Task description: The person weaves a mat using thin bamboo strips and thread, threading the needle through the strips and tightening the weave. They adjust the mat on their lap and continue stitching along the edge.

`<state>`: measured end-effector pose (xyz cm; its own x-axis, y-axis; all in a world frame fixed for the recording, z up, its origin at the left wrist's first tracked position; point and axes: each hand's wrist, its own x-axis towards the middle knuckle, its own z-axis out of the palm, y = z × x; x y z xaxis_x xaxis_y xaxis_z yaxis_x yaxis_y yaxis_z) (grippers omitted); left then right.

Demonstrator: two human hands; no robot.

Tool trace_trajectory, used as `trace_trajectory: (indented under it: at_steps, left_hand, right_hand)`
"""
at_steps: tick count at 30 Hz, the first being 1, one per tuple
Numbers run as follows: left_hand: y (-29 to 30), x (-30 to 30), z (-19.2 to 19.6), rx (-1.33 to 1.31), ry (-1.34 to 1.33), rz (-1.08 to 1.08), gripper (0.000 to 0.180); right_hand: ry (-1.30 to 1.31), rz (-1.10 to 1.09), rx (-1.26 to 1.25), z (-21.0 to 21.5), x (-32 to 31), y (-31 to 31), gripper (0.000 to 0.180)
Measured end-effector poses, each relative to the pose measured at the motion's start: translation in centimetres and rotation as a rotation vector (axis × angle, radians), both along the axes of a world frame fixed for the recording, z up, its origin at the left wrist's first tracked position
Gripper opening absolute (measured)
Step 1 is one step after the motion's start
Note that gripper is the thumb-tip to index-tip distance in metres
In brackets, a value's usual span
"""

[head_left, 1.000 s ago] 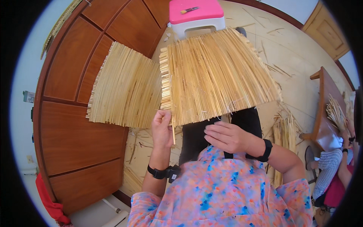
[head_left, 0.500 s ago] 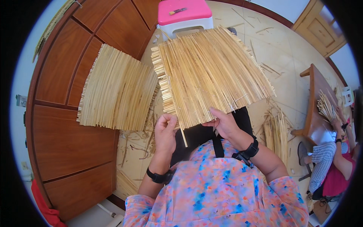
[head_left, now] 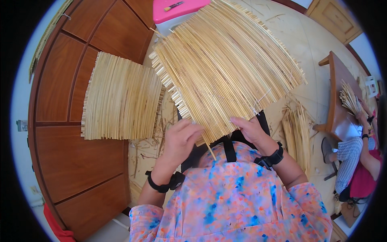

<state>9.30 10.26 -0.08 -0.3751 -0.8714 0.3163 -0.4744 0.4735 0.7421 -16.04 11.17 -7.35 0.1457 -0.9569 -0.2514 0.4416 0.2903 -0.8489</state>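
Note:
A large mat of straw-coloured reed stalks [head_left: 225,68], set side by side, is held up in front of me. My right hand [head_left: 248,128] grips its near edge, the thumb on top and the other fingers hidden beneath. My left hand [head_left: 181,139] is closed at the mat's near left corner, its fingers bent together. Whether they pinch a stalk there cannot be made out. Beside those fingertips one loose-looking stalk [head_left: 211,150] sticks out past the near edge toward me. White thread ends [head_left: 256,105] stand up from the mat near its right side.
Another reed mat [head_left: 121,97] leans against a brown wooden cabinet [head_left: 76,161] at left. A pink-topped stool [head_left: 177,10] with a brush [head_left: 173,6] stands ahead. A bundle of stalks [head_left: 296,133] lies right. Beyond, a person [head_left: 363,161] handles stalks beside a wooden table [head_left: 336,101].
The held mat has come closer and turned slightly, now covering much of the stool. My left hand has rolled over, back upward, with its fingers toward the jutting stalk. My right hand keeps its grip.

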Motion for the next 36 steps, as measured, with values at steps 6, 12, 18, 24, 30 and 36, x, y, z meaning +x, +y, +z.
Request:
trace_trajectory:
  at_steps: [6, 12, 18, 24, 30, 36]
  left_hand:
    - [-1.5, -1.6, -0.3, -0.023, -0.156, -0.13, 0.016]
    - [-1.8, -2.1, -0.6, -0.068, -0.276, -0.188, 0.02]
    - [-2.4, -2.2, -0.7, -0.127, -0.275, -0.276, 0.019]
    - [-3.1, -1.9, 0.0, -0.146, -0.333, -0.246, 0.021]
    - [-3.1, -1.9, 0.0, -0.109, -0.278, -0.318, 0.016]
    - [-4.8, -2.4, -0.2, 0.093, -0.178, -0.416, 0.012]
  right_hand:
    - [0.007, -0.02, 0.003, -0.1, -0.8, 0.2, 0.055]
    - [0.045, -0.013, 0.008, 0.0, -1.2, 0.5, 0.05]
    - [0.039, -0.007, -0.008, 0.8, -0.9, 0.4, 0.052]
    - [-0.002, -0.067, -0.043, 0.8, -0.6, 0.3, 0.05]
    - [-0.027, -0.041, 0.014, 0.9, -0.8, 0.3, 0.049]
    - [0.005, -0.074, -0.019, 1.1, -0.3, 0.4, 0.048]
